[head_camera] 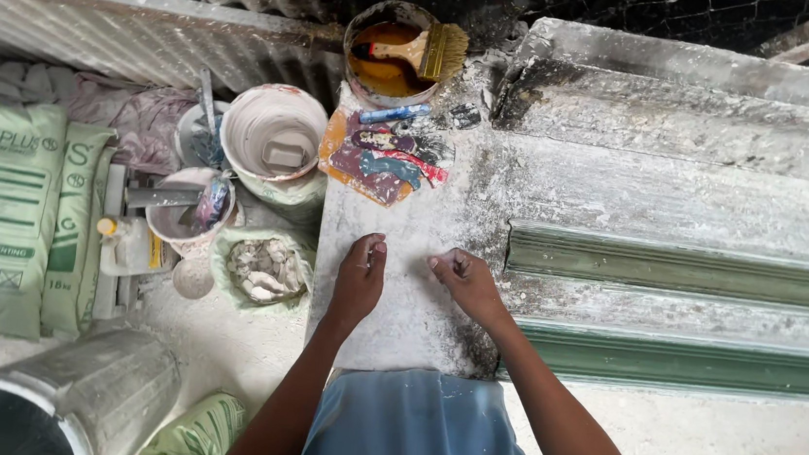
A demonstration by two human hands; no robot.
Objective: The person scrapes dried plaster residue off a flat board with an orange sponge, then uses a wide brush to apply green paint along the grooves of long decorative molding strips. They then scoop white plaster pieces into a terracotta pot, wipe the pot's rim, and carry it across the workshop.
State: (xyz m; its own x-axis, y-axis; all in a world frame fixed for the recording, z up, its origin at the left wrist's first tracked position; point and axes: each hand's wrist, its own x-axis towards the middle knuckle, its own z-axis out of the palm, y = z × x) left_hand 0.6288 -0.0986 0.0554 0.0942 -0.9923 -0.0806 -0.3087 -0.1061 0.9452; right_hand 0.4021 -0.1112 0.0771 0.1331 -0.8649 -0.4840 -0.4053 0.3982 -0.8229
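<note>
From the head camera I see my left hand (359, 277) resting on the dusty white slab (398, 305), fingers curled around something too small to tell. My right hand (463, 280) lies just beside it, loosely curled and holding nothing. A brush (420, 51) sits in a pot (387, 55) well above both hands.

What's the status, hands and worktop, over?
Left hand fingers curled, resting on dusty white slab. Right hand loosely open beside it, empty. Green moulding just right; brush tin far edge.
</note>
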